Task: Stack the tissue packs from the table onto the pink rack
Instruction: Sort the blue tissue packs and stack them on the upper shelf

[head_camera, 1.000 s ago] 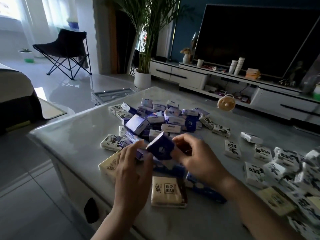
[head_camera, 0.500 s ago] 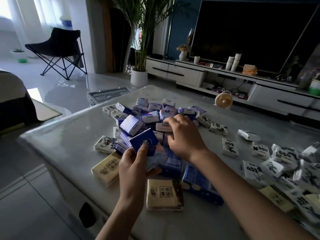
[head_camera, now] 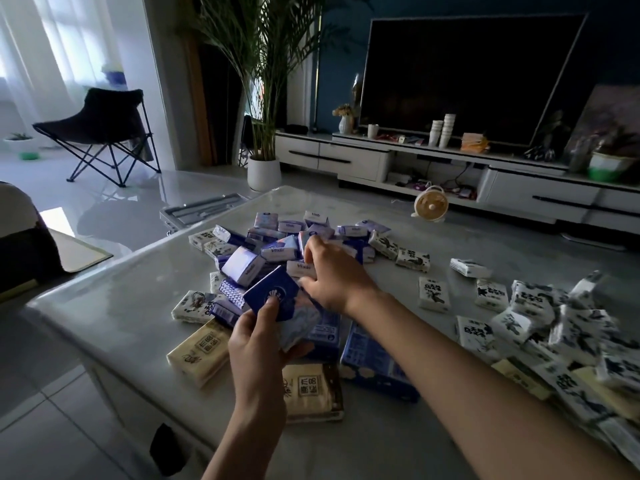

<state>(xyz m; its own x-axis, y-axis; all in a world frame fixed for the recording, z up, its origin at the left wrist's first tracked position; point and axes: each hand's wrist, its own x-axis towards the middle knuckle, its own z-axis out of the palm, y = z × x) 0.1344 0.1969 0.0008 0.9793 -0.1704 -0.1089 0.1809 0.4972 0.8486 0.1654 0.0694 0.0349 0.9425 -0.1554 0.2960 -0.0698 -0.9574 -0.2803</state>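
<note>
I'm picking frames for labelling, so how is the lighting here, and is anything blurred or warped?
Head view: dim indoors, backlit by the washed-out window; glare patch on the floor; black-and-white tissue packs at the right edge are smeared; the wide lens tilts the TV; the left hand and its dark blue tissue pack are readable.

A heap of tissue packs [head_camera: 273, 252] lay mid-way along the bench [head_camera: 104, 306], with more packs [head_camera: 540, 317] scattered to its right. Before the heap the left hand [head_camera: 258, 344] held one pack [head_camera: 272, 297]; the right hand [head_camera: 332, 275] gripped another pack [head_camera: 300, 269] on the heap. A fan [head_camera: 430, 205] stood near the far edge. Behind it stood a television [head_camera: 467, 74] on a cabinet [head_camera: 346, 161], with a potted plant [head_camera: 264, 173] to the left.
</note>
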